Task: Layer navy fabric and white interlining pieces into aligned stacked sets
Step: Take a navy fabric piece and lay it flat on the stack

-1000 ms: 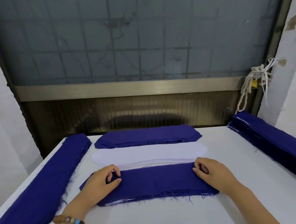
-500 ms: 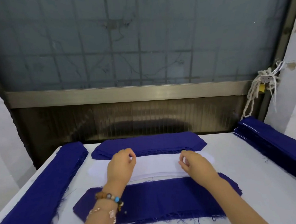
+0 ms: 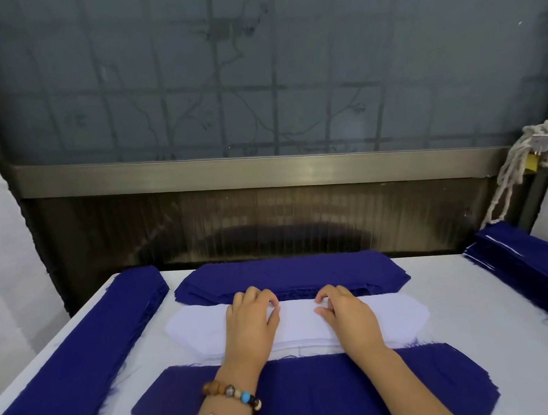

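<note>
A stack of white interlining pieces [image 3: 196, 328] lies across the middle of the white table [image 3: 461, 296]. Behind it sits a stack of navy fabric pieces [image 3: 289, 274]. In front, nearest me, a navy stacked set [image 3: 308, 392] lies flat with frayed edges, my wrists above it. My left hand [image 3: 250, 322] and right hand [image 3: 348, 317] both rest on the white stack, fingers curled at its far edge. Thumb and fingertips of each pinch the top white piece.
A long pile of navy strips [image 3: 83, 344] runs along the table's left edge. Another navy pile [image 3: 523, 264] lies along the right edge. A dark panel and window frame stand behind the table. A knotted white rope [image 3: 515, 169] hangs at the right.
Both hands left the near navy set and reached forward onto the white interlining stack. They moved from mid-stack to its far edge, fingers curling onto the top piece.
</note>
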Available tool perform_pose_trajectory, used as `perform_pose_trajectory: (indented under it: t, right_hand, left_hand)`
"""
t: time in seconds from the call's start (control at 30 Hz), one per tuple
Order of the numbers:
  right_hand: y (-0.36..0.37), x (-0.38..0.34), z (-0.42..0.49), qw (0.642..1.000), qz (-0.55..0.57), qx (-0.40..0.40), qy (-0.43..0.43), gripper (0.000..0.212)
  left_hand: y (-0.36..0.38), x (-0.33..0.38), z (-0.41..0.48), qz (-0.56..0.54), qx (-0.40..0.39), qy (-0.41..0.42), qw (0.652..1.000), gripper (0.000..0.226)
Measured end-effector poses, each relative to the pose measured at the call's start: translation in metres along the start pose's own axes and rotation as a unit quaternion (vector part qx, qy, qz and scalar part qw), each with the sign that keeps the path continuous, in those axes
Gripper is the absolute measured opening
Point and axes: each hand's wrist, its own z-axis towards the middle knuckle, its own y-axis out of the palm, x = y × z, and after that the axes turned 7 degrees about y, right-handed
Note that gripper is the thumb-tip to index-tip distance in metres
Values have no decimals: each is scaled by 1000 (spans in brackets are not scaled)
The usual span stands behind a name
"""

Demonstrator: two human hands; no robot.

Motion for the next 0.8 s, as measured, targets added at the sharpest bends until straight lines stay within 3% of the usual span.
perform_pose_trajectory:
  t: [0.37,0.6,0.73,0.8]
  right_hand:
    - [6,-4,2,999,-34,5,11,4]
    - [6,-1,-1,995,-63,52,-52,9]
    - [4,0,-4,993,-64,64,-69,11]
    - [2,0,-6,995,-28,51,-79,23]
  left_hand:
    - [-5,5,-1,1,-39,44,998,12]
    - [-9,8,-1,-22,-46,43,998,8]
    - [-12,10,0,11,-42,49,998,31]
    - [-14,12,2,22,-43,57,997,22]
